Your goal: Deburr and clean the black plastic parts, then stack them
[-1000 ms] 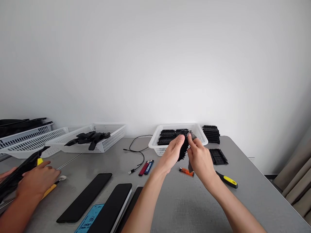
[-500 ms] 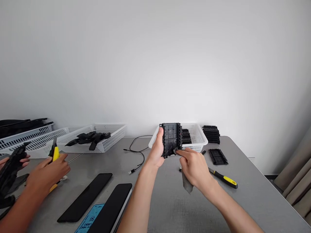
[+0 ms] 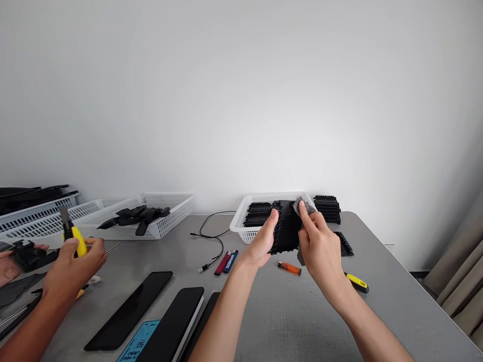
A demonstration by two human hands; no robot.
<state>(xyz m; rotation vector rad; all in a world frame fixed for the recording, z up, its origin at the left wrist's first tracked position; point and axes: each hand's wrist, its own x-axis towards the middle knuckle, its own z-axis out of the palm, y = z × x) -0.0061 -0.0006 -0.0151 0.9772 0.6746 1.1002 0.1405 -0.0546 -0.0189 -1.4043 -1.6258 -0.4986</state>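
Note:
My left hand (image 3: 262, 240) is closed on the left edge of a black plastic panel (image 3: 286, 229) with toothed sides, its thumb on the near face. The panel is held tilted above the table, in front of the white basket. My right hand (image 3: 320, 246) pinches a crumpled grey cloth (image 3: 304, 207), its index finger pressing it against the panel's upper right corner. A bit of cloth hangs below the fingers. Similar panels (image 3: 257, 217) lie in the basket (image 3: 239, 221), and a stack of them (image 3: 327, 208) stands to its right.
An orange lighter (image 3: 290, 268), a red lighter (image 3: 222, 263), a blue lighter (image 3: 231, 261), a cable (image 3: 217, 235) and a yellow-black handle (image 3: 357, 283) lie on the table (image 3: 279, 322). Phones (image 3: 130, 309) lie nearer. At left, a co-worker's hand (image 3: 77, 261) holds a yellow utility knife (image 3: 79, 241).
The panel has moved right and turned in my left hand. My right hand has carried the cloth from the panel's lower right corner up to its upper right. The lighters have come into view.

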